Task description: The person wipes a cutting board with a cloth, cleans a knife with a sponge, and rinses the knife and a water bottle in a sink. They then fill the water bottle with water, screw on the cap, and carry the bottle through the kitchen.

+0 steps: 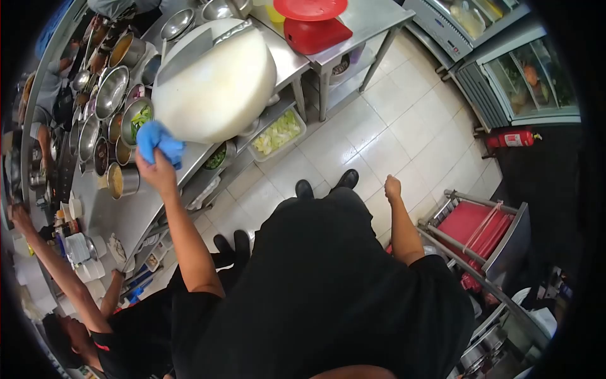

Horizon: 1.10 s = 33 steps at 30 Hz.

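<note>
My left hand (156,172) grips a blue cloth (158,142) over the counter edge, beside a bowl of chopped greens (139,120). The cloth is near the lower left rim of a thick, round white cutting board (221,88). A wide-bladed cleaver (186,55) lies flat across the far part of the board. My right hand (392,187) hangs over the tiled floor at my side, its fingers curled into a fist with nothing visible in them.
Metal bowls and pots (112,93) crowd the steel counter (104,208) at left. A co-worker (126,335) stands at lower left. A red scale (314,28) sits on a side table. Right are fridges (530,76), an extinguisher (512,139) and a rack (473,230).
</note>
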Each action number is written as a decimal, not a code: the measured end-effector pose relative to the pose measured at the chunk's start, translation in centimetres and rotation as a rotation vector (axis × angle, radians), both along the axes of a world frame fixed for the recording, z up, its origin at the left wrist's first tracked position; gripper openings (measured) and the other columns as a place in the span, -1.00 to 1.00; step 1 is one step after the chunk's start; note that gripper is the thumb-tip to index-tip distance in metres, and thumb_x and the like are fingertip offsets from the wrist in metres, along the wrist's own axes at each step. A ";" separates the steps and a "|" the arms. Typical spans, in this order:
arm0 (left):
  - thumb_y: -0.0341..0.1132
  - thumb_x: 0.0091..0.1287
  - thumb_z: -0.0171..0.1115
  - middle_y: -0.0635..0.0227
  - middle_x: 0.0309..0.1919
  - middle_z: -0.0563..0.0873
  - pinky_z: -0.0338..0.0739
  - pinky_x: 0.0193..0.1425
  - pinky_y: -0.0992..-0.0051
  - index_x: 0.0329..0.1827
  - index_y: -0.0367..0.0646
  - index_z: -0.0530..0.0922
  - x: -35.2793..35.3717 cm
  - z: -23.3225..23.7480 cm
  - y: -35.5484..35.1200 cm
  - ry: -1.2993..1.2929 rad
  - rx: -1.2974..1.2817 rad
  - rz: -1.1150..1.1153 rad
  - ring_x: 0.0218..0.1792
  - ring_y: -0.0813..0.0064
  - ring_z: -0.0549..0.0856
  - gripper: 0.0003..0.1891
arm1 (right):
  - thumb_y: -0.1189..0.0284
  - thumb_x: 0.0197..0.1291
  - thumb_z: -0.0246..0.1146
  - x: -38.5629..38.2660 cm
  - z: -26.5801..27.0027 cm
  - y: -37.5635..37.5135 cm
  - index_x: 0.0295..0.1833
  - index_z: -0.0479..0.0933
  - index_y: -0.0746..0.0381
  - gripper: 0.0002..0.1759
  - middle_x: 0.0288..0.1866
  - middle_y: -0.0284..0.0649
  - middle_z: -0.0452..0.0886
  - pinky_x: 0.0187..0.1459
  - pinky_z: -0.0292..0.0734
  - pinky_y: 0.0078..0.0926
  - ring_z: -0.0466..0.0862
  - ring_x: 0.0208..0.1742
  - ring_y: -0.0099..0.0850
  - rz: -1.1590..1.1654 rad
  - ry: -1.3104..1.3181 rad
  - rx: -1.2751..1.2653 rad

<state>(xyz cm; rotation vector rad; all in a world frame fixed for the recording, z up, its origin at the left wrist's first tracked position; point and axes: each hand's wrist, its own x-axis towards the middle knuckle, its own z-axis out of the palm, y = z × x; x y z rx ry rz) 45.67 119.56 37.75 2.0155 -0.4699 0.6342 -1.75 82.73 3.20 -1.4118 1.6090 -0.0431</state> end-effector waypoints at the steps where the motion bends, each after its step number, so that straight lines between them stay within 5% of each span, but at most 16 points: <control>1: -0.37 0.22 0.20 0.12 -0.08 0.62 0.39 0.13 0.41 0.08 -0.36 0.44 2.0 -2.0 1.8 -0.037 -0.004 0.039 -0.03 0.29 0.60 -0.62 | 0.16 0.27 -0.07 -1.0 -1.2 -0.2 -0.58 0.34 0.18 -0.57 -0.76 -0.32 0.28 -0.74 0.17 -0.45 0.25 -0.78 -0.48 -0.042 0.023 -0.029; 4: -0.19 0.18 0.29 -0.01 -0.01 0.61 0.38 0.18 0.34 0.19 -0.37 0.35 5.0 -4.9 6.0 0.349 0.410 0.169 0.04 0.15 0.59 -0.41 | 0.17 0.24 -0.06 -4.4 -3.6 0.1 -0.58 0.36 0.18 -0.59 -0.78 -0.33 0.26 -0.76 0.13 -0.45 0.22 -0.80 -0.47 0.038 -0.072 0.028; 6: -0.05 0.15 0.32 -0.07 0.03 0.59 0.42 0.15 0.29 0.28 -0.37 0.26 6.6 -8.1 9.1 0.119 0.911 0.334 0.02 0.07 0.60 -0.25 | 0.19 0.25 -0.07 -5.3 -1.6 0.1 -0.57 0.36 0.18 -0.60 -0.76 -0.34 0.27 -0.76 0.12 -0.48 0.23 -0.79 -0.49 -0.044 -0.092 0.141; 8: -0.05 0.16 0.32 -0.03 0.01 0.61 0.46 0.11 0.30 0.29 -0.35 0.28 4.5 -5.4 6.7 -0.102 1.077 0.258 -0.02 0.09 0.62 -0.26 | 0.22 0.25 -0.08 -5.2 0.5 -0.2 -0.55 0.36 0.17 -0.63 -0.72 -0.35 0.31 -0.76 0.10 -0.55 0.24 -0.77 -0.53 -0.215 -0.173 0.251; 10: -0.08 0.23 0.27 0.15 -0.08 0.67 0.55 -0.17 0.44 0.28 -0.28 0.33 1.5 -1.6 1.0 0.754 0.960 -0.130 -0.16 0.31 0.68 -0.36 | 0.25 0.27 -0.09 -5.6 1.6 -0.8 -0.52 0.37 0.16 -0.66 -0.67 -0.35 0.34 -0.75 0.08 -0.63 0.25 -0.74 -0.58 -0.417 -0.247 0.230; 12: -0.14 0.32 0.18 0.32 -0.16 0.70 0.44 -0.43 0.65 0.23 -0.21 0.41 -6.3 3.9 -10.1 1.187 0.796 -0.515 -0.30 0.60 0.66 -0.51 | 0.26 0.26 -0.05 -6.6 2.7 -1.8 -0.51 0.38 0.14 -0.68 -0.68 -0.37 0.34 -0.74 0.09 -0.63 0.26 -0.73 -0.60 -0.525 -0.308 0.202; 14: -0.10 0.39 0.08 0.43 -0.18 0.66 0.32 -0.52 0.73 0.24 -0.14 0.42 -10.2 1.7 -16.5 1.393 0.785 -0.911 -0.34 0.74 0.58 -0.56 | 0.33 0.24 -0.01 -8.6 1.9 -2.3 -0.46 0.38 0.12 -0.78 -0.66 -0.42 0.35 -0.72 0.11 -0.68 0.28 -0.70 -0.65 -0.611 -0.479 0.113; 16: -0.05 0.33 0.16 0.27 -0.11 0.67 0.53 -0.26 0.53 0.24 -0.22 0.41 -14.6 -4.2 -21.5 1.205 0.988 -1.169 -0.29 0.53 0.65 -0.47 | 0.30 0.33 -0.04 -10.4 2.6 -2.7 -0.37 0.39 0.13 -0.77 -0.58 -0.40 0.42 -0.67 0.19 -0.68 0.34 -0.64 -0.64 -0.680 -0.498 0.098; 18: -0.10 0.29 0.19 -0.05 0.16 0.50 0.37 0.26 0.27 0.27 -0.25 0.36 -20.7 -12.1 -24.6 0.441 1.231 -1.217 0.18 0.07 0.50 -0.43 | 0.20 0.36 -0.06 -11.1 5.6 -2.0 -0.38 0.36 0.11 -0.70 -0.54 -0.41 0.41 -0.60 0.20 -0.69 0.34 -0.59 -0.63 -0.794 -0.552 0.095; 19: -0.14 0.29 0.17 -0.05 0.23 0.43 0.29 0.33 0.25 0.31 -0.26 0.29 -24.9 -11.5 -27.9 0.553 1.296 -1.267 0.26 0.06 0.40 -0.41 | 0.18 0.36 -0.05 -12.0 6.1 -1.6 -0.39 0.34 0.11 -0.69 -0.52 -0.42 0.40 -0.58 0.19 -0.69 0.34 -0.57 -0.63 -0.837 -0.544 0.130; 20: -0.16 0.28 0.18 -0.03 0.21 0.44 0.30 0.33 0.26 0.33 -0.26 0.26 -27.7 -9.3 -31.2 0.611 1.307 -1.485 0.25 0.06 0.40 -0.39 | 0.18 0.37 -0.06 -13.0 6.5 -0.9 -0.40 0.33 0.10 -0.69 -0.53 -0.42 0.39 -0.58 0.18 -0.68 0.34 -0.57 -0.63 -0.864 -0.584 0.148; 22: -0.15 0.30 0.18 -0.10 0.10 0.49 0.41 0.18 0.25 0.34 -0.31 0.22 -31.7 -12.8 -32.8 0.742 0.965 -1.806 0.07 0.04 0.55 -0.37 | 0.18 0.37 -0.06 -15.0 6.9 0.6 -0.40 0.33 0.09 -0.69 -0.54 -0.42 0.40 -0.57 0.19 -0.68 0.34 -0.59 -0.63 -0.912 -0.549 0.142; 23: -0.13 0.30 0.18 -0.13 0.08 0.50 0.44 0.13 0.24 0.35 -0.31 0.19 -32.8 -10.7 -34.4 0.879 1.044 -1.858 0.00 0.00 0.58 -0.35 | 0.18 0.38 -0.05 -16.1 7.4 1.3 -0.39 0.33 0.10 -0.69 -0.55 -0.42 0.40 -0.57 0.20 -0.68 0.34 -0.59 -0.62 -0.944 -0.504 0.123; 25: -0.13 0.30 0.18 -0.12 0.08 0.49 0.43 0.14 0.23 0.36 -0.31 0.17 -33.6 -12.4 -35.1 0.686 1.031 -1.932 0.04 0.01 0.56 -0.33 | 0.17 0.38 -0.05 -19.0 6.8 3.0 -0.40 0.33 0.11 -0.67 -0.56 -0.41 0.40 -0.57 0.21 -0.66 0.35 -0.60 -0.61 -1.003 -0.497 0.070; 31: -0.15 0.30 0.12 -0.19 -0.01 0.53 0.42 0.12 0.15 0.37 -0.30 0.12 -32.1 -15.2 -39.6 0.368 1.805 -1.660 0.05 -0.10 0.53 -0.34 | 0.19 0.38 -0.03 -24.2 8.8 9.3 -0.47 0.35 0.17 -0.62 -0.60 -0.37 0.39 -0.60 0.24 -0.59 0.37 -0.63 -0.58 -0.833 -0.126 -0.252; 33: -0.13 0.30 0.13 -0.15 0.05 0.53 0.40 0.15 0.17 0.36 -0.30 0.17 -31.9 -16.1 -41.6 0.344 1.836 -1.700 0.07 -0.08 0.53 -0.35 | 0.23 0.37 -0.02 -25.8 9.7 12.3 -0.47 0.35 0.15 -0.65 -0.60 -0.36 0.41 -0.59 0.28 -0.59 0.39 -0.62 -0.56 -0.886 -0.285 0.002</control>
